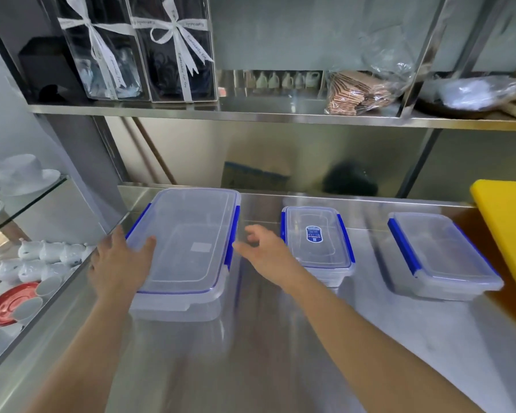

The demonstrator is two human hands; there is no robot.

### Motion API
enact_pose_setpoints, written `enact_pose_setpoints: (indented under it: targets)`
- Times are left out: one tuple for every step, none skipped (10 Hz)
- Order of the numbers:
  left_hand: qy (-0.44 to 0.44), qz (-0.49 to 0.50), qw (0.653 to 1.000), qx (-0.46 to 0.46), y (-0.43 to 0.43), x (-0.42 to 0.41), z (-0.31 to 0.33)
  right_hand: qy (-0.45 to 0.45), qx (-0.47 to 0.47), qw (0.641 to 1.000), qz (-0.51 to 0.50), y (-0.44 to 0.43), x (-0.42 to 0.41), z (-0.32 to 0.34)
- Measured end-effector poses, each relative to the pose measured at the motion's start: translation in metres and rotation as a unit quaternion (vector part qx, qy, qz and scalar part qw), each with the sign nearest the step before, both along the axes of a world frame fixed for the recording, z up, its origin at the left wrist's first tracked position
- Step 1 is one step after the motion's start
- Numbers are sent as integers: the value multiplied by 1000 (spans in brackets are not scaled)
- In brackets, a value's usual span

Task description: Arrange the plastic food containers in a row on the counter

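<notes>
Three clear plastic containers with blue lid clips stand on the steel counter (265,338). The large container (188,245) is at the left. A small container (318,242) with a blue label sits in the middle, and a medium container (443,254) stands at the right. My left hand (118,263) lies against the large container's left edge with its thumb on the lid. My right hand (268,253) hovers just right of that container, fingers apart, holding nothing.
A yellow cutting board (507,234) leans at the right end of the counter. White cups and a red saucer (9,302) fill a glass-shelved unit at the left. A steel shelf (251,113) overhead carries gift boxes and bagged goods.
</notes>
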State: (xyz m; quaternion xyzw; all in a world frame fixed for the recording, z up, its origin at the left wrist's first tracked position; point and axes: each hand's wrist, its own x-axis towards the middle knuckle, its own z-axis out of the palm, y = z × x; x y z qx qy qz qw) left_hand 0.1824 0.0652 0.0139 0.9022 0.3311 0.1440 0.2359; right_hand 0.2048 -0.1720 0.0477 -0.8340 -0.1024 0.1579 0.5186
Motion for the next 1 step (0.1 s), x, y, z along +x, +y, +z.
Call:
enact_pose_setpoints:
  targets:
    - [-86,-83,993,-3,-40,2,42,-20,17,999,-47,-37,-7,28]
